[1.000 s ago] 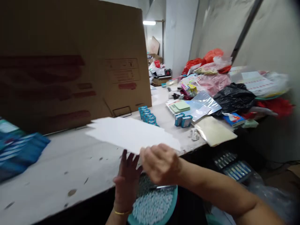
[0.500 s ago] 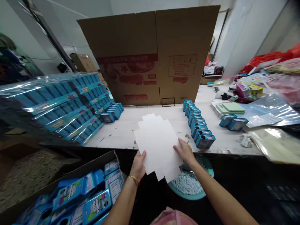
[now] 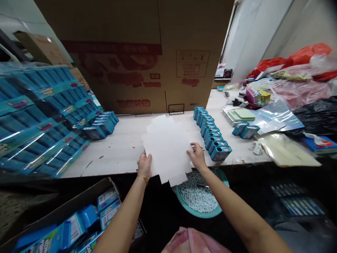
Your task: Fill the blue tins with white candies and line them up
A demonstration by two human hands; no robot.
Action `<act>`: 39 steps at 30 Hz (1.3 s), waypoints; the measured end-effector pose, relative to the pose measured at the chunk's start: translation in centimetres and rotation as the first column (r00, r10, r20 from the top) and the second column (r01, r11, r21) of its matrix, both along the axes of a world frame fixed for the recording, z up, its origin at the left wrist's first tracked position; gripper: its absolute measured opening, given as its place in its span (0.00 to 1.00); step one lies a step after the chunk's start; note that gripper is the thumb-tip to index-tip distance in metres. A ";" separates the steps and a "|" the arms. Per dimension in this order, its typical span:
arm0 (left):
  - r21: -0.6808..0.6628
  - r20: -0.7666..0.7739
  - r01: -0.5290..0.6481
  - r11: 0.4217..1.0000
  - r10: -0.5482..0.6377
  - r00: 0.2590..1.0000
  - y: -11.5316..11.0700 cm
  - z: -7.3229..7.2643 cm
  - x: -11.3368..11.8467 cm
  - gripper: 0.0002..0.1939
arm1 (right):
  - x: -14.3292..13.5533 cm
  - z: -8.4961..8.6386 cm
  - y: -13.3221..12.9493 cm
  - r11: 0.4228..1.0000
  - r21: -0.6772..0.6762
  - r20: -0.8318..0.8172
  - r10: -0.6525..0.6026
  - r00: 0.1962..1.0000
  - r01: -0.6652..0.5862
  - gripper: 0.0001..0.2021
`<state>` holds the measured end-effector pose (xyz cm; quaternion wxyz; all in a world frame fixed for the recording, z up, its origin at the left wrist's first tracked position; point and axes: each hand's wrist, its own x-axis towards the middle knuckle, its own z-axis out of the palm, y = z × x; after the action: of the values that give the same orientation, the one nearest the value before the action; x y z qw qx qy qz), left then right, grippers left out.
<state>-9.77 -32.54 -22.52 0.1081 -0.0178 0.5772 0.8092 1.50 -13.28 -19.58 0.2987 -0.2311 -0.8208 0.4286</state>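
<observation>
White sheets (image 3: 168,149) in front of carton (image 3: 131,84), jutting over near edge of table (image 3: 116,151). Left hand (image 3: 145,165) grips sheets' left edge; right hand (image 3: 198,156) at right edge, fingers bent, cannot tell whether gripping. Row of blue boxes (image 3: 212,135) before carton's right end.

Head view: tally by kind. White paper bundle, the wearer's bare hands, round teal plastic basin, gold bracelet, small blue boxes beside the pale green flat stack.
White stepped-edge paper bundle: 1
Bare left hand and right hand: 2
Round teal plastic basin: 1
Thin gold bracelet: 1
Small blue boxes beside the pale green flat stack: 2
Total: 7
</observation>
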 end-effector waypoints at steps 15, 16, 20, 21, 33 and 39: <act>-0.464 -0.572 0.180 0.868 -0.448 0.688 -2.7 -1.9 3.1 0.11 | -1.3 -5.2 1.9 0.706 -0.706 -0.065 -0.142 0.988 0.055 0.16; -0.468 -0.586 0.202 0.861 -0.473 0.658 -2.3 -2.0 2.7 0.11 | -1.4 -5.4 1.9 0.759 -0.648 -0.052 -0.125 0.991 0.062 0.16; -0.562 -0.543 0.345 0.752 -0.650 0.532 -1.4 -1.9 1.2 0.07 | -1.1 -5.0 2.4 0.973 -0.225 0.130 -0.016 0.991 0.045 0.19; -0.583 -0.503 0.365 0.726 -0.675 0.540 -1.3 -2.0 0.9 0.06 | -0.7 -4.7 2.5 0.993 -0.119 0.191 0.026 0.981 -0.004 0.20; -0.502 -0.240 0.431 0.750 -0.599 0.764 -1.6 -3.4 0.0 0.05 | 4.3 -5.3 2.8 0.610 0.531 0.420 0.413 0.808 -0.588 0.11; -0.753 -0.356 0.265 0.602 -0.711 0.606 -0.3 -1.4 0.4 0.03 | 1.7 -2.6 2.1 0.578 0.584 0.433 0.372 0.821 -0.570 0.09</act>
<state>-9.38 -32.86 -23.88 0.1296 0.3878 0.7922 0.4530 3.19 -11.22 -22.21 0.1248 0.0717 -0.9823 0.1198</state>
